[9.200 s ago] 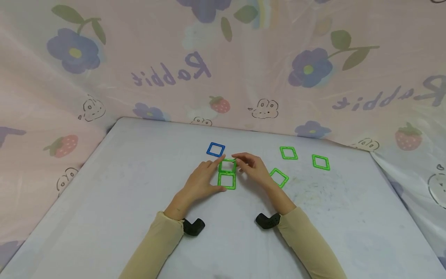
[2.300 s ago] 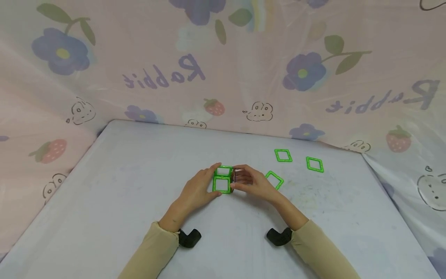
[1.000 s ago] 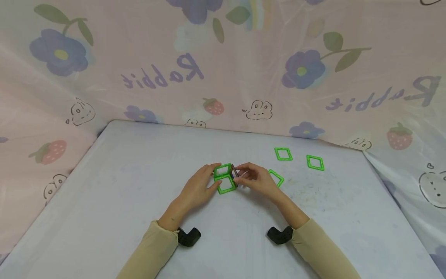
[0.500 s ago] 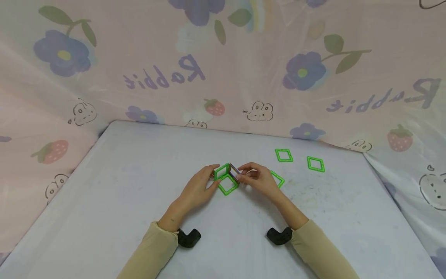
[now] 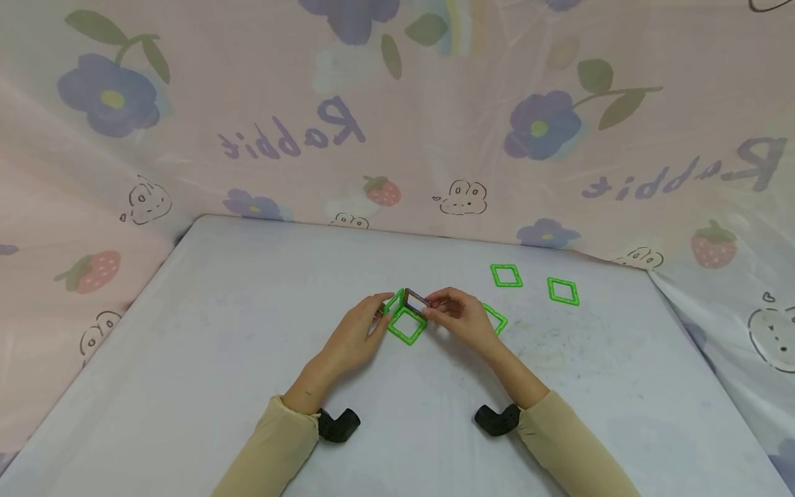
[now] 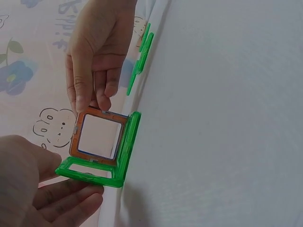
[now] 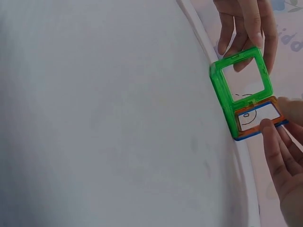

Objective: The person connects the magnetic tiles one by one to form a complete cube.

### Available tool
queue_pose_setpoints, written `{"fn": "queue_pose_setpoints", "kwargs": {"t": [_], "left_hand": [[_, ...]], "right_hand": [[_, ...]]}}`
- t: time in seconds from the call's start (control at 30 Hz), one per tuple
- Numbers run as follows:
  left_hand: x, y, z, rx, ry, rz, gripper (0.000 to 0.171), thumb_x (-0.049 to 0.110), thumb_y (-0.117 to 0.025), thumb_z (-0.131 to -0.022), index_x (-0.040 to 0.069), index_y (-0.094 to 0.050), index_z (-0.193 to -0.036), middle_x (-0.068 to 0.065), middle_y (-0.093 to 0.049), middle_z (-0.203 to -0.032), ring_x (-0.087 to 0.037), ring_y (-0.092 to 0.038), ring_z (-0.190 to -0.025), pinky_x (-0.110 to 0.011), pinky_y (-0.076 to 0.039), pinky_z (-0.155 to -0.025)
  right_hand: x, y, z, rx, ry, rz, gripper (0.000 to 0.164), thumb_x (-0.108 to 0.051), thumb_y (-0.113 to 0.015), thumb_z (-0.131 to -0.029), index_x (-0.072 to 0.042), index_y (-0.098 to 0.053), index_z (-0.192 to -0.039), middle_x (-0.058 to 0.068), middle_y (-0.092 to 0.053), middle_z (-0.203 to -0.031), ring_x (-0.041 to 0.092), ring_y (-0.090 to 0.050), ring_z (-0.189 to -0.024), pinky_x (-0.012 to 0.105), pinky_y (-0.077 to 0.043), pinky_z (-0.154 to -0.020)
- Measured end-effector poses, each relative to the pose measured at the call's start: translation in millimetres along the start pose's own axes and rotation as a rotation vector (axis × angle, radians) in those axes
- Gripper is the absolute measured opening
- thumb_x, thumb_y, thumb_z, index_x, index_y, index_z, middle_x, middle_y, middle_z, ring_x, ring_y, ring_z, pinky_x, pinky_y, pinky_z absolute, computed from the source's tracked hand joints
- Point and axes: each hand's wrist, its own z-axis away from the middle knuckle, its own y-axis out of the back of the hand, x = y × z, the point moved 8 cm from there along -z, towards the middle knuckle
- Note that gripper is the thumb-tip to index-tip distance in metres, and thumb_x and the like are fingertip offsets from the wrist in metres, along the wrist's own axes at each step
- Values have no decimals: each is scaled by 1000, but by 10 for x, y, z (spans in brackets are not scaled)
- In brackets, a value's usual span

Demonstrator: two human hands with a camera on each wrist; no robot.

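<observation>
The left hand [image 5: 355, 333] pinches the side frame [image 6: 87, 178] between thumb and fingers, the fingers lying behind it. The right hand [image 5: 462, 316] pinches the top of the orange frame [image 6: 75, 137] between thumb and forefinger, its other fingers bent. These two upright frames meet at a corner, each standing on an edge of the green base frame [image 6: 129, 151]; whether that touches the tabletop [image 5: 248, 331] I cannot tell. Room is tightest on the right: the near loose frame [image 5: 497, 315] lies just beside the right hand, partly hidden by it, with the middle loose frame [image 5: 518, 275] and far loose frame [image 5: 564, 302] beyond. Leftward the tabletop runs wide to its edge; its back edge meets the patterned cloth [image 5: 428, 138], well apart from the hands.
</observation>
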Motion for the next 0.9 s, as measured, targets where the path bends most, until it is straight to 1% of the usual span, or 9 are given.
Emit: {"fn": "queue_pose_setpoints", "kwargs": {"t": [0.07, 0.2, 0.27, 0.33, 0.47, 0.53, 0.6, 0.8, 0.9], "left_hand": [[5, -2, -4, -3, -3, 5, 36, 9, -52, -98, 1, -50, -134, -8, -62, -101, -17, -58, -88, -35, -50, -77], [6, -9, -10, -13, 2, 19, 36, 8, -49, -99, 1, -49, -135, -10, -62, -102, -17, -59, -88, -34, -51, -76], [8, -12, -11, -18, 5, 30, 37, 7, -48, -100, 1, -48, -136, -11, -63, -104, -18, -60, -89, -34, -51, -76], [9, -18, -9, -23, 9, 40, 37, 7, -47, -100, 1, -47, -137, -11, -62, -106, -19, -61, -92, -34, -51, -77], [15, -30, -4, -30, 11, 61, 40, 6, -49, -99, 0, -45, -138, -13, -61, -109, -21, -61, -96, -35, -52, -79], [18, -34, -1, -29, 8, 68, 42, 6, -50, -98, 0, -44, -139, -14, -61, -111, -21, -61, -96, -35, -52, -79], [12, -40, 0, -31, 10, 73, 43, 8, -51, -99, 1, -43, -141, -15, -60, -113, -20, -62, -94, -35, -52, -79], [5, -51, -8, -37, 28, 93, 45, 13, -51, -100, 2, -42, -142, -13, -60, -111, -19, -62, -91, -34, -52, -79], [4, -52, -14, -33, 55, 91, 48, 16, -53, -99, 4, -41, -143, -13, -56, -118, -21, -61, -95, -36, -51, -82]], "right_hand": [[-8, 1, 0, 4, 0, -10, 25, 0, -69, -86, 9, -63, -109, 25, -65, -95, 29, -65, -80, 28, -54, -68], [-34, 9, -2, 15, 25, -22, 28, 1, -68, -85, 10, -61, -111, 26, -64, -98, 22, -65, -83, 19, -52, -69], [-40, 10, -4, 18, 37, -29, 30, 2, -68, -85, 11, -61, -113, 27, -64, -99, 21, -65, -85, 18, -52, -70], [-43, 6, -7, 17, 47, -36, 32, 2, -68, -86, 12, -59, -114, 29, -64, -102, 24, -65, -88, 18, -52, -73], [-44, 3, -7, 12, 55, -39, 36, 4, -67, -86, 14, -56, -118, 30, -63, -107, 35, -64, -95, 18, -51, -76], [-34, 3, -11, 10, 61, -39, 37, 4, -67, -85, 14, -56, -120, 31, -63, -108, 38, -63, -96, 18, -51, -77], [28, 4, -29, 11, 72, -43, 39, 5, -67, -85, 14, -55, -121, 31, -63, -109, 40, -62, -98, 18, -51, -78], [219, 5, -81, 16, 106, -42, 42, 1, -69, -86, 9, -56, -124, 25, -64, -113, 38, -63, -100, 20, -51, -82], [226, 8, -81, 19, 126, -36, 42, -3, -70, -86, 7, -57, -124, 22, -65, -113, 36, -64, -100, 22, -51, -83]]}}
